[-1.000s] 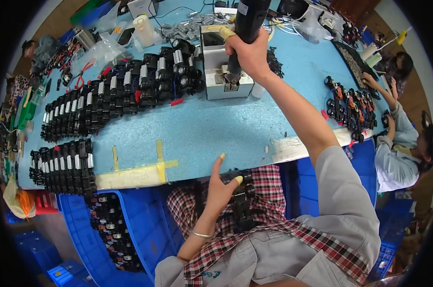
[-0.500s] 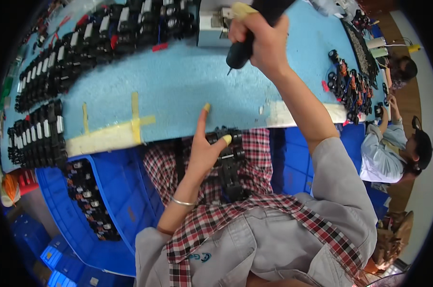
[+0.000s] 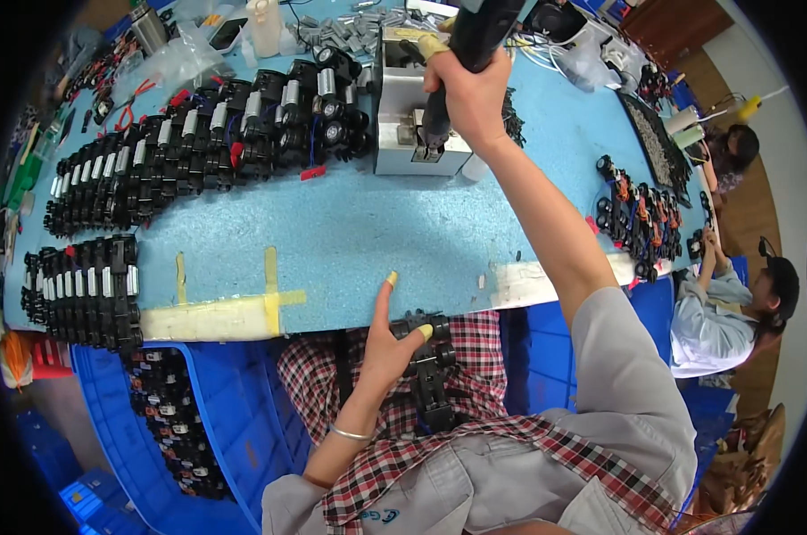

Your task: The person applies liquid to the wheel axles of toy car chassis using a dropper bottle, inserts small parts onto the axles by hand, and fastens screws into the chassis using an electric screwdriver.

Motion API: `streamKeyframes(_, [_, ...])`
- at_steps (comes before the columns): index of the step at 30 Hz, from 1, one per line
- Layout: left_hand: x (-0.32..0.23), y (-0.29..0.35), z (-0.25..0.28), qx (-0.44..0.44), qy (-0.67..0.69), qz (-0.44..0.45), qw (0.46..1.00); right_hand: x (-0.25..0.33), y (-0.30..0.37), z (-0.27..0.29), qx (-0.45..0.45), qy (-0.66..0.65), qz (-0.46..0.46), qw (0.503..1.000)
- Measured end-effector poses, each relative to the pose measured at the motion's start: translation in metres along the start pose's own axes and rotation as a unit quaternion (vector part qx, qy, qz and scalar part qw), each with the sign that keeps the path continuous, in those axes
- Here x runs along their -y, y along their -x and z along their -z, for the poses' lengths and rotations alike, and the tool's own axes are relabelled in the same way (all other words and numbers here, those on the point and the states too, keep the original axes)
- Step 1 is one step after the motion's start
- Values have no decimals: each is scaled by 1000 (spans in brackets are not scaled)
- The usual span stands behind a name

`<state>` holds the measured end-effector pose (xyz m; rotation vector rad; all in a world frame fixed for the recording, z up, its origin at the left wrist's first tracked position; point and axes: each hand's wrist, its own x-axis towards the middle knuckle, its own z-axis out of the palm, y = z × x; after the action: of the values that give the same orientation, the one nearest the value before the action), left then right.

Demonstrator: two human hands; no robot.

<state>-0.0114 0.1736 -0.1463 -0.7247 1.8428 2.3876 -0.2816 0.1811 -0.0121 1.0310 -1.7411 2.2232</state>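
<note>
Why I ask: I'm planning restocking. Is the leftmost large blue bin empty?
Not empty: dark assemblies show inside the large blue bin. Whether it's full, I cannot tell.

Open blue tabletop (image 3: pixel 332 241), box (image 3: pixel 417 165) beyond (chassis (image 3: pixel 216 129) left)

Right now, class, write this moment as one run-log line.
Left hand: holds black car frame; right hand: grips screwdriver; screwdriver tip: at white box

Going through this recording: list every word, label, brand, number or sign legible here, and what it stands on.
Grey shirt: small blue printed mark, too small to read with certainty.
Black power screwdriver in the right hand: no readable text.
Elsewhere: no text clear enough to quote; distant things are too small or blurred.
</note>
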Motion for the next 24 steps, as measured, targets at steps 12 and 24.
streamKeyframes(12, [-4, -1, 1, 6, 34, 12, 999, 46, 102, 8, 77, -129, -220, 964])
streamKeyframes(24, [16, -2, 2, 9, 39, -11, 999, 50, 184, 13, 192, -96, -178, 960])
